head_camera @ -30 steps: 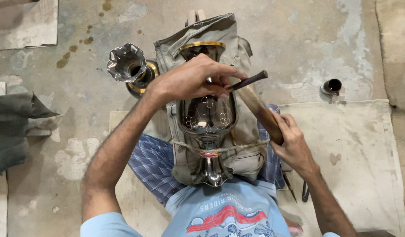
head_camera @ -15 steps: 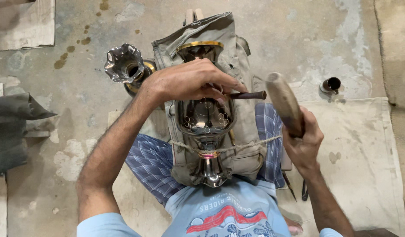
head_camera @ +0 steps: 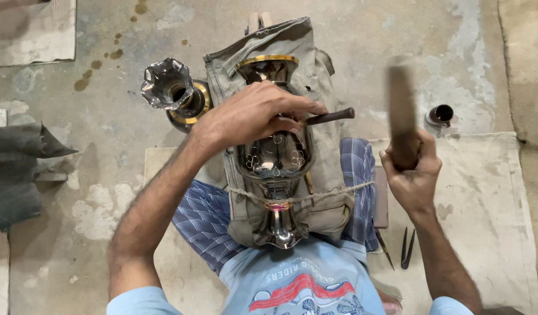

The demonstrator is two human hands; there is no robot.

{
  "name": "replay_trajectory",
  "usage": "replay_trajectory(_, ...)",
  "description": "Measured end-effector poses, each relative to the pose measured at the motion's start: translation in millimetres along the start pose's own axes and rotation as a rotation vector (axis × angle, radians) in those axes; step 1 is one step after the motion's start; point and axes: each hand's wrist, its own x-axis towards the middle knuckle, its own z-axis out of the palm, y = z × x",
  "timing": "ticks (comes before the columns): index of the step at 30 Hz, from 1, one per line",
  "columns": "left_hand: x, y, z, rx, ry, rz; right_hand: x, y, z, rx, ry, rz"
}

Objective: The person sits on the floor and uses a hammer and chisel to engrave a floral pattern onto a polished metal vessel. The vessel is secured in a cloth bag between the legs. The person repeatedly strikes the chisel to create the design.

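Observation:
A shiny dark metal vase [head_camera: 273, 157] with a gold rim lies on a grey cloth pad [head_camera: 321, 76] over my legs, tied down by a string [head_camera: 339, 191]. My left hand [head_camera: 254, 114] rests on the vase and is closed on a thin dark chisel [head_camera: 330, 116] whose handle juts to the right. My right hand [head_camera: 410, 169] grips a wooden mallet [head_camera: 400, 108], held upright and blurred, off to the right of the vase and apart from the chisel.
A second fluted metal vase [head_camera: 171, 88] lies on the concrete floor at the upper left. A small dark cup [head_camera: 442, 114] stands at the right. Thin metal tools [head_camera: 404, 248] lie on the pale mat [head_camera: 484, 192] by my right leg. A grey cloth [head_camera: 18, 169] lies at the left.
My right hand has swung the mallet up and away to the right, from lying against the chisel to standing upright. My left hand has kept the chisel on the vase.

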Motion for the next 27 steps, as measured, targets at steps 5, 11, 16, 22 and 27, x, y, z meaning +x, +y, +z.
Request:
replay_trajectory(5,-4,2,5,0.016,0.058,-0.091,22,-9,-12,-0.327,-0.241,0.096)
replay_trajectory(11,-13,11,2,-0.079,0.165,-0.164,43,-27,-19,0.229,-0.207,0.06)
replay_trajectory(16,-18,17,5,-0.171,0.288,-0.252,75,-48,-38,-0.177,-0.147,-0.203)
replay_trajectory(22,-20,18,9,-0.251,0.349,-0.352,118,-77,-61,-0.39,-0.331,-0.319)
replay_trajectory(27,-22,20,12,-0.302,0.381,-0.414,147,-93,-53,-0.43,-0.356,-0.363)
